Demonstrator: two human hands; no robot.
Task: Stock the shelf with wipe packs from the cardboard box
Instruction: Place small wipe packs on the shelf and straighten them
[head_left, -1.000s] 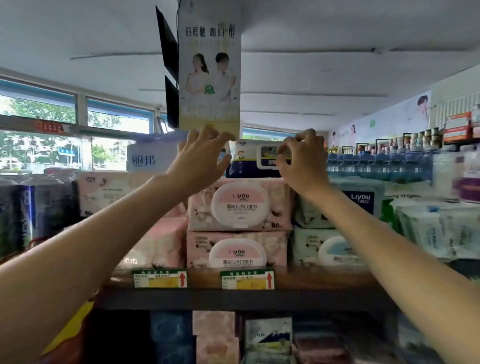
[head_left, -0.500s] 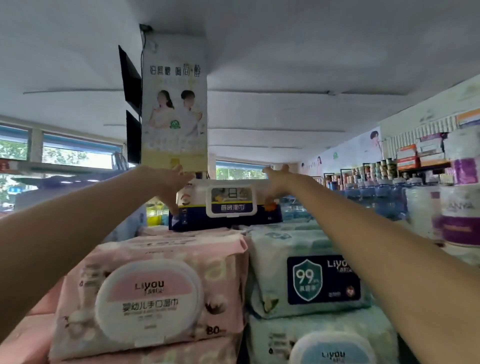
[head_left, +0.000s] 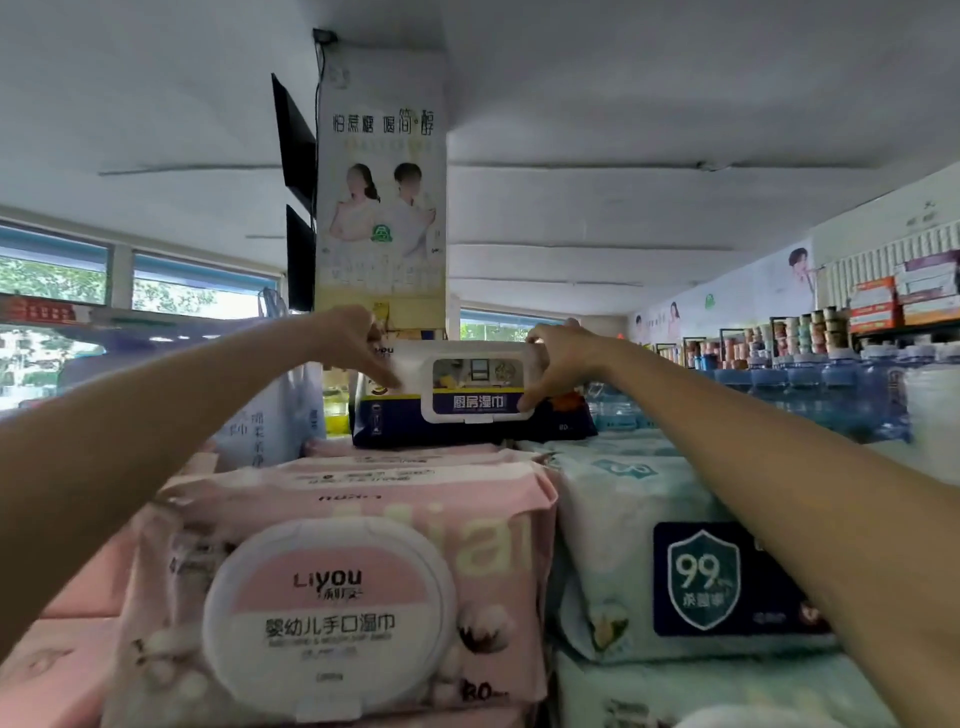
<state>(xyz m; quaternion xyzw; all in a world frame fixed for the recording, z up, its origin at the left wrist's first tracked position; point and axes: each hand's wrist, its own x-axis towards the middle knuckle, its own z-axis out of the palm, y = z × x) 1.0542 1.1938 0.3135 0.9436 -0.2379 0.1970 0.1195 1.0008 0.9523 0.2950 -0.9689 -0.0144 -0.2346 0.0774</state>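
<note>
A navy-and-white wipe pack (head_left: 470, 400) with a white flip lid stands on its long edge atop the stacked packs at the back of the shelf top. My left hand (head_left: 353, 343) grips its upper left corner, and my right hand (head_left: 553, 364) grips its right end, thumb on the lid's edge. Pink Liyou wipe packs (head_left: 337, 587) are stacked in front on the left. Pale green 99% wipe packs (head_left: 691, 566) are stacked on the right. The cardboard box is out of view.
A pillar with a poster (head_left: 384, 208) rises just behind the held pack, with two dark screens (head_left: 296, 171) on its left. Water bottles (head_left: 810, 384) fill the shelf top at right. A white paper pack (head_left: 270, 415) stands left of the held pack.
The view has moved closer to the shelf top. My hands have tilted the navy pack more upright, with its lid facing me, and shifted their hold toward its front.
</note>
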